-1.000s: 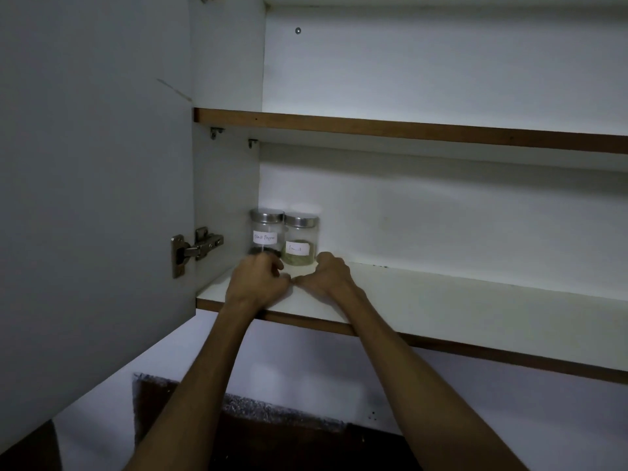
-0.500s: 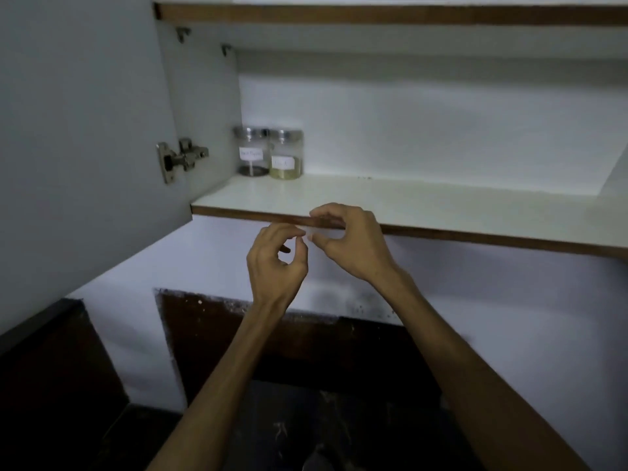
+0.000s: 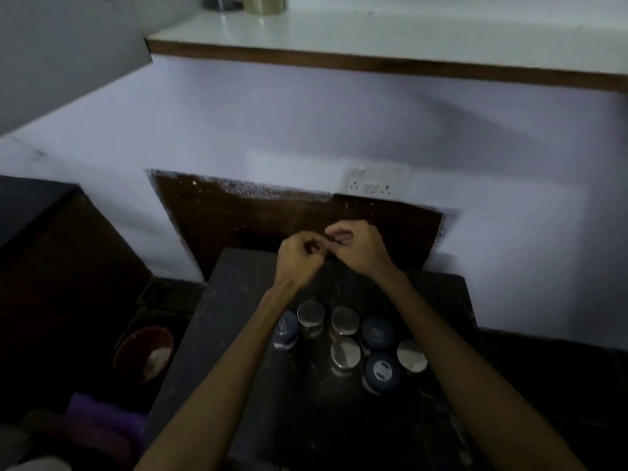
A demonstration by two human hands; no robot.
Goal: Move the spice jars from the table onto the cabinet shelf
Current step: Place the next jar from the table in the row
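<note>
Dark stone-topped table below, white cabinet shelf with brown edge above. Seven spice jars clustered mid-table between forearms: four glass with shiny steel lids, three with dark blue caps; contents not visible from above. Two more jars at shelf's back left, cut off by frame; one shows greenish-tan contents. Left hand and right hand above table's far edge, fingers loosely curled, tips touching, holding nothing. Dark red bowl left of table, whitish patch inside.
</note>
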